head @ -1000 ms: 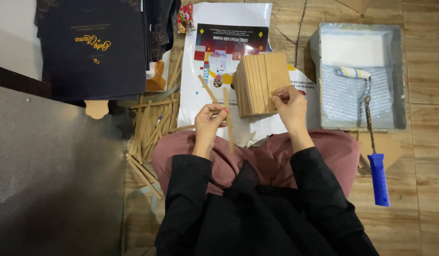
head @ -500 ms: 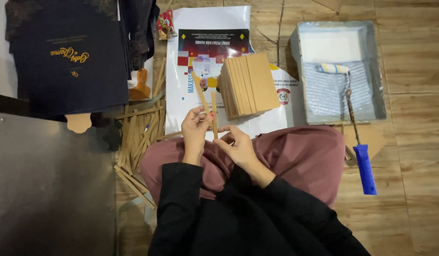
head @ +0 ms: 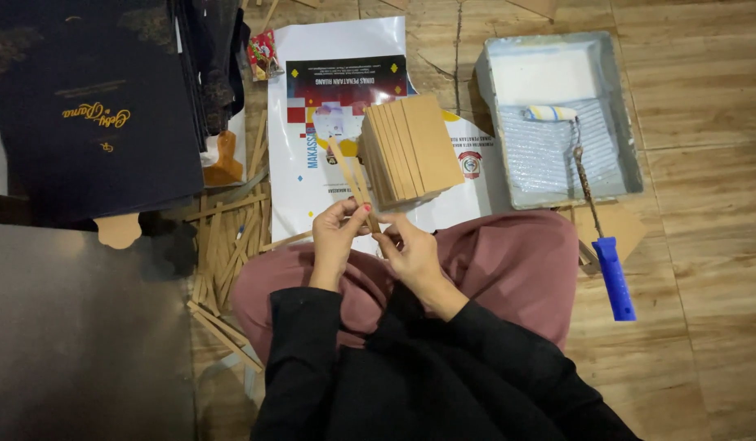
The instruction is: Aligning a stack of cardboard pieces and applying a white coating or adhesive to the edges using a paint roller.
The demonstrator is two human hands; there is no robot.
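Just past the left hand (head: pixel 335 237) and right hand (head: pixel 410 249), both pinching thin cardboard strips (head: pixel 351 175), sits a stack of brown boards (head: pixel 410 149); a paint tray (head: pixel 623 155) lies well apart.

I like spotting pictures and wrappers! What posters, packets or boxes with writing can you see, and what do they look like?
Poster: flat on the floor ahead of the knees; white glossy sheet with dark, red and yellow print.
Snack packet: by the poster's top left corner; small, red.
Dark cover: top left; big navy board with gold lettering.

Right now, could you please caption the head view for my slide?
Both hands, left and right, hold thin cardboard strips above a stack of cardboard pieces.
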